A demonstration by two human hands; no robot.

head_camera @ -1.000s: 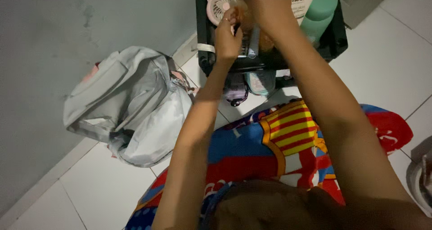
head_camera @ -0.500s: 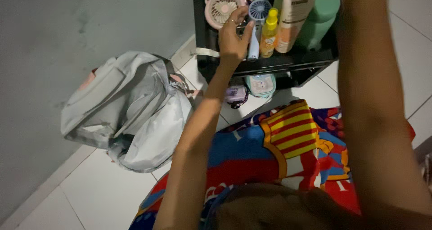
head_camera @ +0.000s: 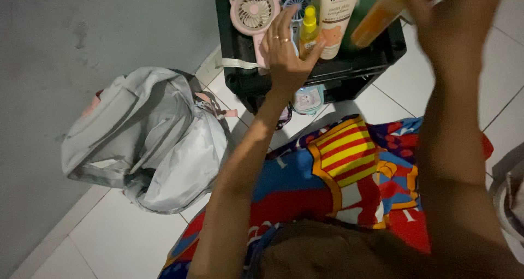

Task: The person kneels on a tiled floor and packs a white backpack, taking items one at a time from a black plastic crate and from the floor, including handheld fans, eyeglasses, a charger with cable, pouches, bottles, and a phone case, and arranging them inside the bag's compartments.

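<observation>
Grey backpack [head_camera: 144, 142] lying on white tile floor [head_camera: 109, 241], against grey wall [head_camera: 65, 39]. Right of backpack: blue-red-yellow striped blanket [head_camera: 338, 170].

The right hand [head_camera: 456, 17] and its orange bottle [head_camera: 376, 19] are motion-blurred.

Left hand [head_camera: 284, 52] touches a yellow bottle [head_camera: 309, 32]; blurred right hand [head_camera: 456, 17] holds an orange bottle [head_camera: 376, 22].

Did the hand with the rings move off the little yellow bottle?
Yes. The left hand with the rings slid down from the black crate's middle toward its front rim, now resting just left of the small yellow spray bottle.
</observation>
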